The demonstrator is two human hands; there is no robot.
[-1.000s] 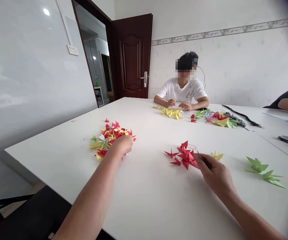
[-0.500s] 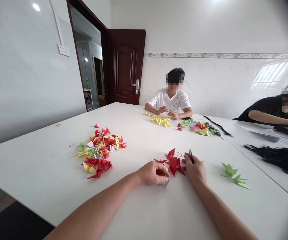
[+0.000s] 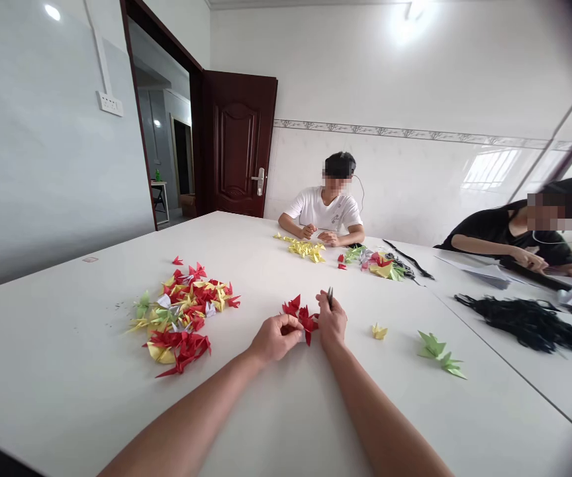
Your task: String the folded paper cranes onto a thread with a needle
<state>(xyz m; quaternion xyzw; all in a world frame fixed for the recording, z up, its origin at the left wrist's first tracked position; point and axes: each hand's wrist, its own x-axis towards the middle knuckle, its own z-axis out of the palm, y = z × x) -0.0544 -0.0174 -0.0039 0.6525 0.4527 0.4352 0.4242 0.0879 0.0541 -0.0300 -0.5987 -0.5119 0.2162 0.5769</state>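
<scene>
Red folded paper cranes (image 3: 308, 320) lie on the white table (image 3: 266, 411) between my two hands. My left hand (image 3: 277, 336) is closed at their left side, thumb and index finger pinched together; what sits in the pinch is too small to make out. At their right, my right hand (image 3: 332, 320) is wrapped round dark pointed tweezers (image 3: 330, 297), whose tips point up and away. A yellow paper crane (image 3: 379, 331) rests to the right of my right hand, with light green cranes (image 3: 432, 345) farther right.
A large pile of red, yellow, green and white cranes (image 3: 187, 298) is at the left. Across the table a person in white (image 3: 323, 212) sits by yellow cranes (image 3: 306, 250). At right are black cords (image 3: 524, 321) and a person in black (image 3: 489, 228).
The camera view has shifted. My hands have come closer together around the red cranes. The yellow crane, mostly hidden behind my right hand before, now shows fully.
</scene>
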